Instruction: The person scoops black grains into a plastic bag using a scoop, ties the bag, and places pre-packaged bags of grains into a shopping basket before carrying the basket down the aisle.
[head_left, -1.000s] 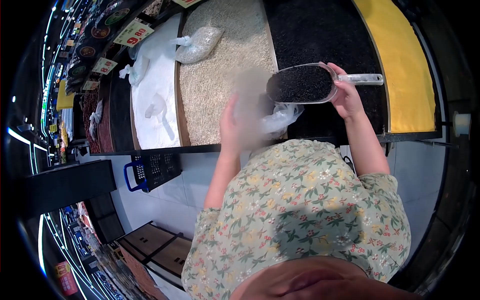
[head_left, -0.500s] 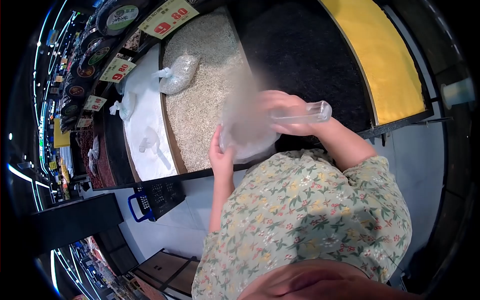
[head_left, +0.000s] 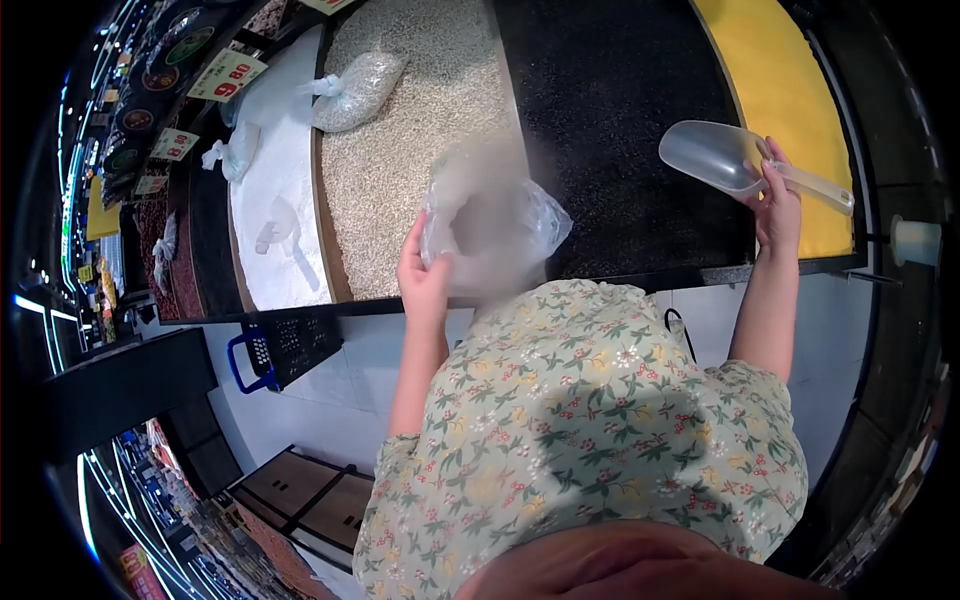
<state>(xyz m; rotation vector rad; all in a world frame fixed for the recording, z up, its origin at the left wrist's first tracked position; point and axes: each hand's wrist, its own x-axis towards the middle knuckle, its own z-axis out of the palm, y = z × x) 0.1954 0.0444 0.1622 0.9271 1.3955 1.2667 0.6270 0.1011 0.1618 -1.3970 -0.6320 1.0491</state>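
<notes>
My left hand (head_left: 424, 275) grips the edge of a clear plastic bag (head_left: 546, 225) at the front of the bins. A hazy blur covers part of the bag, so its contents cannot be made out. Off to the right, my right hand (head_left: 778, 208) is closed around a clear plastic scoop (head_left: 705, 150), held above the border of the black grain (head_left: 610, 130) and the yellow grain (head_left: 775, 90). The scoop's bowl looks see-through, with no grain visible in it. Under and behind the bag lies a bin of pale grain (head_left: 375, 220).
A knotted bag of grain (head_left: 358, 92) rests on the pale grain. Another scoop (head_left: 283, 225) lies in the white bin (head_left: 265, 180), near a second tied bag (head_left: 236, 150). Price signs (head_left: 228, 75) stand behind. A dark basket with a blue handle (head_left: 245, 362) sits below the counter edge.
My right hand has carried the scoop away from the bag, out to the right. My left hand still holds the bag. The view has shifted slightly.
</notes>
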